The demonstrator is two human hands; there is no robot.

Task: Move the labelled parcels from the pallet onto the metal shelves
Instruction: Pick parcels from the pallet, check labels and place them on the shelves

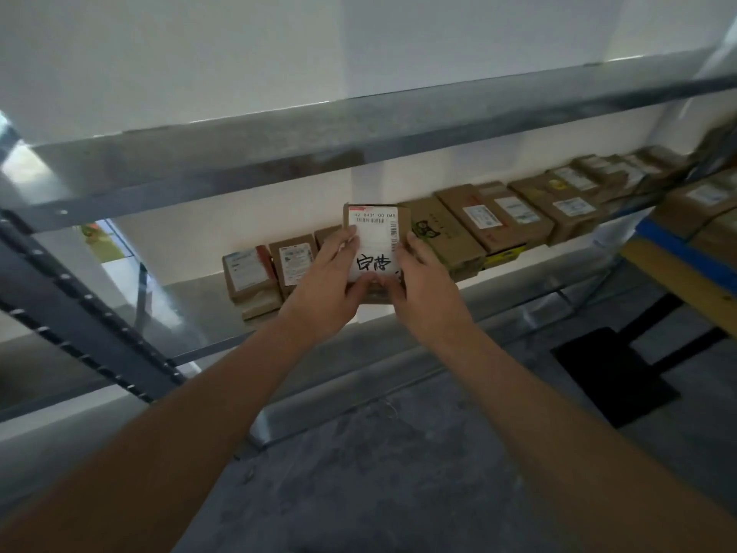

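Parcel with the white shipping label and the black handwritten marks is between your two hands, held upright just in front of the row already standing on the metal shelf. Your left hand grips its left edge, fingers curled up along the label side and thumb at the bottom corner; your right hand grips the right edge in the same way, thumb meeting the lower edge near the middle. Neither hand is spread or idle, both are closed round the box. Whether the bottom of the box already rests on the shelf plate I cannot tell, since your hands cover its lower edge. You appear well into the job: a long run of labelled brown boxes lines the back of this shelf to your right, out to the far end where they blur, and three more small boxes stand to the left of the one you hold, with a flat one lying in front of them. The slot you are aiming at seems to be the gap between that left group and the box with the green print, and the parcel looks about the right width for it. The upper shelf shows only its underside and front lip, so what it carries cannot be seen. At the right edge, stacked boxes on a blue-trimmed wooden pallet suggest more parcels are left to bring over; how many is not visible.
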